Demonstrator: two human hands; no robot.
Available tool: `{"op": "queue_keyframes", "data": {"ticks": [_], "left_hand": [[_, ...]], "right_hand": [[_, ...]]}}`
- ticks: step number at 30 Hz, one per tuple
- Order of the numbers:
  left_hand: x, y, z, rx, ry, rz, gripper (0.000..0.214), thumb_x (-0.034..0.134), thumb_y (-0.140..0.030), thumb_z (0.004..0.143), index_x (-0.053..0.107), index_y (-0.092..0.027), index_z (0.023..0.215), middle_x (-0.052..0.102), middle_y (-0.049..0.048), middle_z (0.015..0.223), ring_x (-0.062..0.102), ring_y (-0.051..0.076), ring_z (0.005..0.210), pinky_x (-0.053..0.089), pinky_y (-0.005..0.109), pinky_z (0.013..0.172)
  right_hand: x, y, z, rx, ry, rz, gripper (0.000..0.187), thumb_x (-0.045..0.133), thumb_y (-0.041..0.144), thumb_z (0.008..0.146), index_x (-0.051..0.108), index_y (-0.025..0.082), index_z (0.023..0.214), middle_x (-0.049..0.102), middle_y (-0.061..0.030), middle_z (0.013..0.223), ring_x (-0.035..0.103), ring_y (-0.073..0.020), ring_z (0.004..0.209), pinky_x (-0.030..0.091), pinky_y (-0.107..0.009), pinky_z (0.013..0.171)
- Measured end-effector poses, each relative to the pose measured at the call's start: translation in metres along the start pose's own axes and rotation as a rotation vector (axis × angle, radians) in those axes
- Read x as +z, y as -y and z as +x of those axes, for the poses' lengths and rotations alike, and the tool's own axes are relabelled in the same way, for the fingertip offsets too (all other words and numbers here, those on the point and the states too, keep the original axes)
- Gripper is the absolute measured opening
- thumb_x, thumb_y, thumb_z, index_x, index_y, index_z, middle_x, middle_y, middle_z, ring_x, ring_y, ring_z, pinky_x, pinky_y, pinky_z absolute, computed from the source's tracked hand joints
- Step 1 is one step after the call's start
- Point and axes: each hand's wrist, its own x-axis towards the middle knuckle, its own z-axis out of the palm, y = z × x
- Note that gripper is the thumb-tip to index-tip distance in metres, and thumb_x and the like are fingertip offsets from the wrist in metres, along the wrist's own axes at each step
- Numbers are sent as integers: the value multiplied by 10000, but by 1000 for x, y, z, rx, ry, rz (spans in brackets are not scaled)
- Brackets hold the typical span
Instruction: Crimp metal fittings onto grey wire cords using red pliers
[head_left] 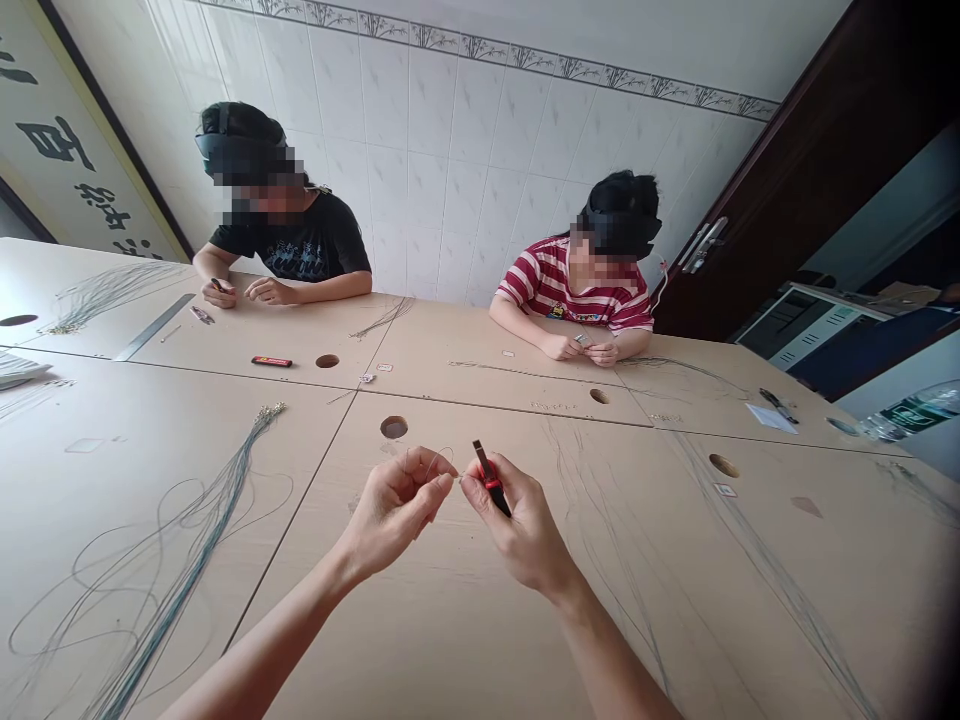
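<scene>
My left hand [399, 505] is closed in a pinch on a thin cord [442, 452], which makes a small loop above the fingertips. My right hand [523, 515] is wrapped round a small black-and-red tool [491, 482] with a narrow, flat tip pointing up and away; its exact kind is not clear. The fingertips of both hands almost meet over the middle of the table. Whatever sits between them is too small to make out. To the left lies a long bundle of grey-green cords [217, 530] with small metallic ends gathered at the top.
Two people sit across the table [420, 640], handling small items. Loose cords [757, 545] lie at the right. A red-and-black utility knife or similar item [271, 361], a metal ruler [155, 326], a plastic bottle [919, 410] and several round holes [394, 427] are farther off.
</scene>
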Motion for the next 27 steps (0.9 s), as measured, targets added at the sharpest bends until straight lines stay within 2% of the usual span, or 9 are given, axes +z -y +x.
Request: {"op": "queue_keyframes", "data": {"ticks": [4,8,12,15,22,27], "left_hand": [[1,1,-1,20,0,-8,211,541,-342,903,533,-167,786,401,-86,511,318,38,426,269,162,400],[0,3,-1,-14,9,-14,231,520,-375,915,526,-173,805,403,-91,493,310,38,409,264,162,385],[0,2,-1,-14,5,-11,236,531,-388,909,531,-172,814,396,-91,487,313,39,421,268,159,390],[0,1,-1,-19,22,-22,249,526,-398,911,527,-172,808,390,-92,483,300,38,417,262,160,388],[0,3,-2,-20,51,-21,253,520,-397,915,524,-170,804,394,-88,499,295,35,420,250,163,386],[-2,3,-3,-24,77,-5,254,511,-396,917,516,-171,801,391,-87,490,286,39,411,233,174,384]], "right_hand": [[2,-2,-1,2,3,-8,213,504,351,913,492,190,775,444,35,687,380,-95,628,340,-231,607],[-1,-6,-1,32,-9,32,205,494,372,920,531,195,824,438,36,683,368,-93,608,338,-226,579],[-6,-7,1,36,-22,50,189,509,380,911,575,204,933,495,20,742,431,-99,646,374,-228,611],[-7,-6,2,6,0,35,177,513,367,909,574,201,921,530,6,791,470,-106,689,392,-233,652],[-6,-4,2,-12,42,-6,140,502,311,916,532,199,839,486,32,704,421,-96,627,362,-222,603],[-7,-6,1,-12,40,-23,151,498,325,918,568,194,893,568,-5,791,497,-117,709,395,-238,649]]}}
